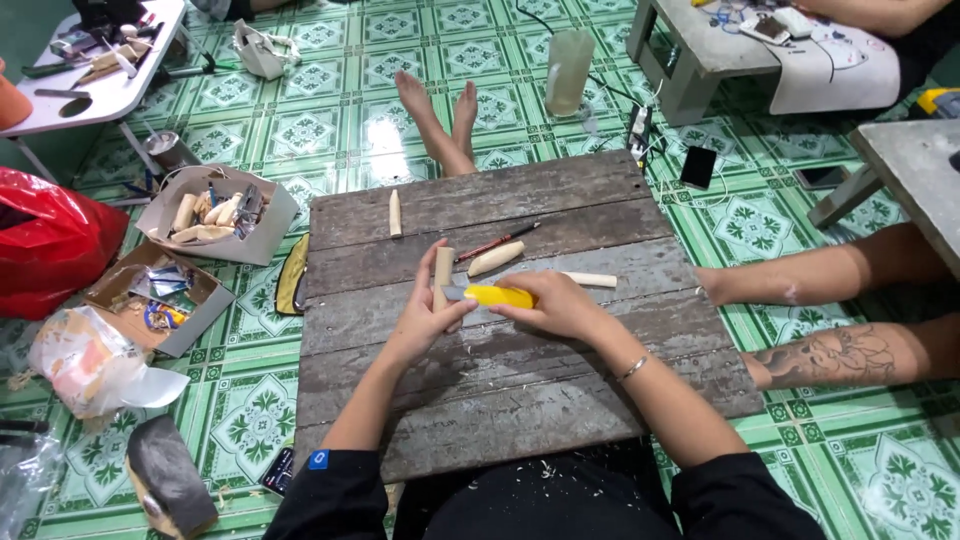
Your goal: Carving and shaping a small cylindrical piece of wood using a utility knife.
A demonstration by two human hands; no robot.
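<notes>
1. At frame centre, the left hand [425,315] is clamped round an upright wooden peg [442,275].
2. The right hand [560,305] is closed on a yellow-handled utility knife [497,296], its blade touching the peg.
3. It looks like the whittling step; the next cut calls for a steady peg, with the thumb kept off the blade's line.
4. Around them on the plank board [520,380]: a shaved stick [496,258] and a red pencil [497,242] just above.

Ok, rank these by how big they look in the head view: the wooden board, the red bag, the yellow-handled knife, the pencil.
1. wooden board
2. red bag
3. and 4. yellow-handled knife and pencil: similar length; the knife, in the right hand, is partly covered, so no ranking.
</notes>
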